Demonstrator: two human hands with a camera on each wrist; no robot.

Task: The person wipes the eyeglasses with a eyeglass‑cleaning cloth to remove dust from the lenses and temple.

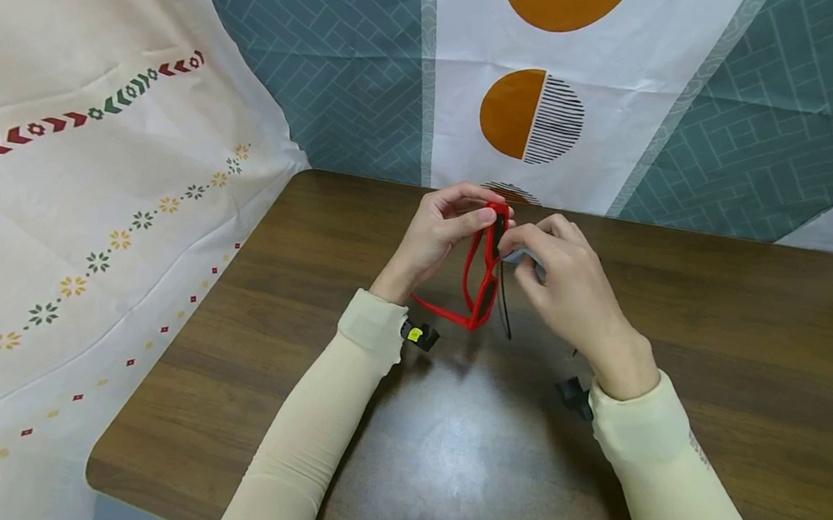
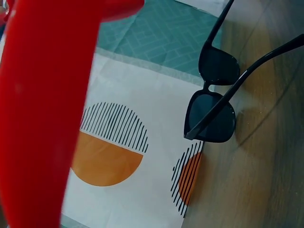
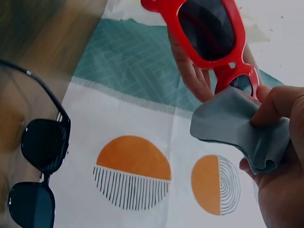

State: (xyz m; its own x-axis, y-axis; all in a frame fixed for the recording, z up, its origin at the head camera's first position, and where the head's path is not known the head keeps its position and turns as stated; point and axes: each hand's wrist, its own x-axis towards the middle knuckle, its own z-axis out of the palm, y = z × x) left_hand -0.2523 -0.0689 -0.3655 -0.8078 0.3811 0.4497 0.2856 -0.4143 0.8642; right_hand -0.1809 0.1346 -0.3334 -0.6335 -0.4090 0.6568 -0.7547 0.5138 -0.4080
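My left hand [image 1: 437,233] grips one end of a pair of red sunglasses [image 1: 490,269], thumb on the near side. The glasses hang upright from it, dark lenses turned toward the right hand and temples spread to the left. In my right hand [image 1: 572,287] a folded grey cloth [image 3: 232,118] is pinched between thumb and fingers, right at the lens nearest the left hand. The cloth partly covers that lens in the right wrist view. A pair of black sunglasses [image 2: 216,114] rests on the table behind, mostly hidden by the hands in the head view.
The brown wooden table [image 1: 266,338] has a patterned teal and white cloth [image 1: 360,62] hanging behind its far edge. A cream printed cloth [image 1: 97,137] drapes along the left side. Small black wrist devices [image 1: 420,336] sit at both sleeves.
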